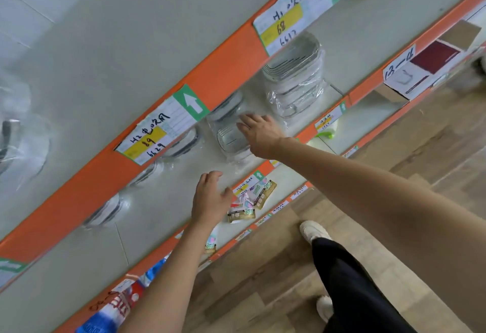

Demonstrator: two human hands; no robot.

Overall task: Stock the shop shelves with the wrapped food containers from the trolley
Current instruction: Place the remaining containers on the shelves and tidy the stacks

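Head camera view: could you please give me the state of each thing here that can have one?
Right hand: open, fingers resting on the wrapped container.
Left hand: open, holding nothing.
Wrapped container: on the shelf, wrap intact.
Container stack: wrapped, standing on the shelf, untouched.
Sachets: lying loose on the lower shelf.
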